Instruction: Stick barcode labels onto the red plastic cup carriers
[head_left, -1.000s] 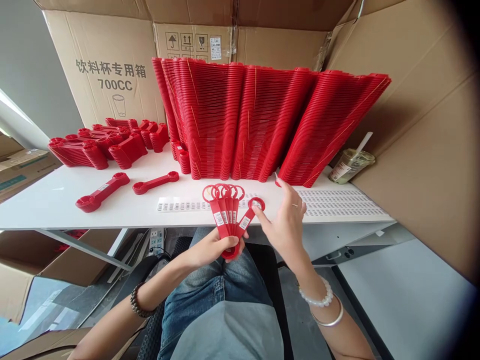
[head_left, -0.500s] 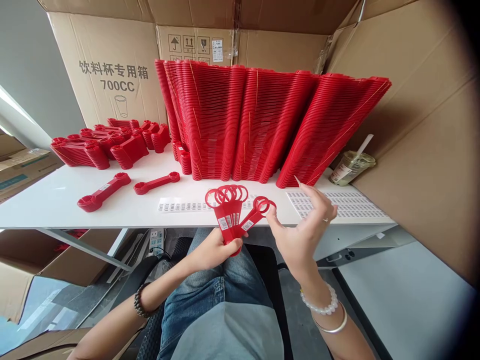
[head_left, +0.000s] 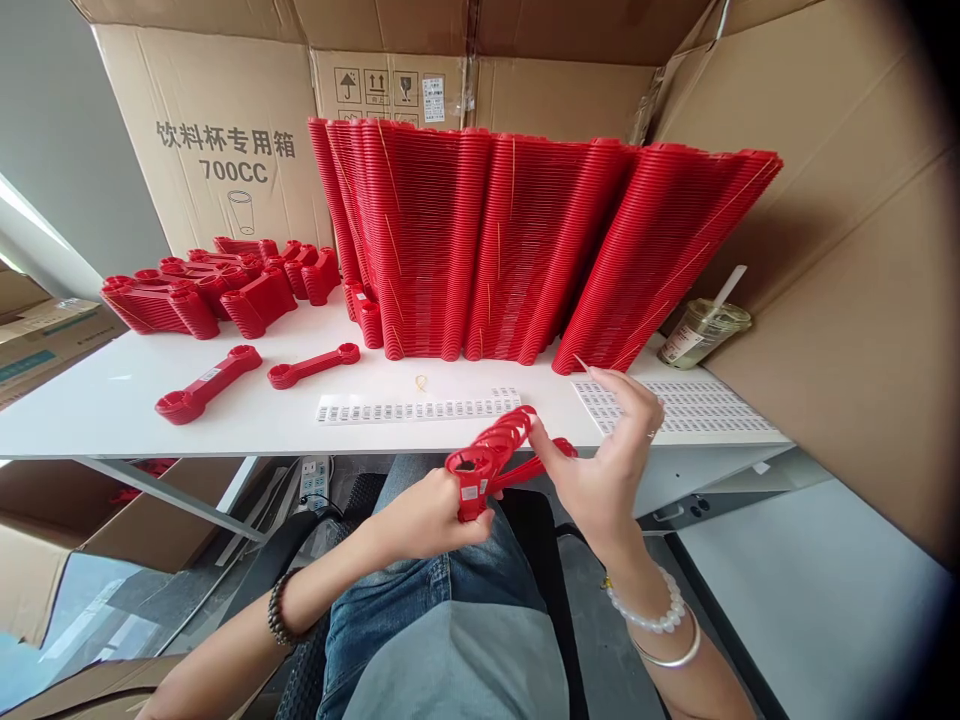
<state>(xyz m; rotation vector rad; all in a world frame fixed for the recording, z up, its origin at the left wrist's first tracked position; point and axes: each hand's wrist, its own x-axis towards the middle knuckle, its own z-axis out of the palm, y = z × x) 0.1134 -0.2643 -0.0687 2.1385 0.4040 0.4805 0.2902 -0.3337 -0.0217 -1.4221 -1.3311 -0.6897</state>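
Observation:
My left hand point(head_left: 439, 515) is closed around the lower ends of several flat red ring-ended pieces point(head_left: 491, 450), above my lap. White barcode labels show on them, and their rings point up and right. My right hand point(head_left: 604, 460) is just right of them, its thumb tip against the rings and its index finger raised apart from the thumb. A pale pointed sliver, too small to identify, shows at that fingertip. Behind the pieces, a strip of labels point(head_left: 420, 410) lies on the white table point(head_left: 277, 430).
Tall stacks of red pieces point(head_left: 427, 240) stand at the back, with smaller bundles point(head_left: 259, 300) to their left. Two red bundles lie front left. On the right are a label sheet point(head_left: 690, 408) and a drink cup point(head_left: 697, 335). Cardboard point(head_left: 225, 80) surrounds the back.
The fanned red pieces have tilted right and bunched together in my left hand. My right hand has shifted slightly left. A small yellowish loop on the table has come into view.

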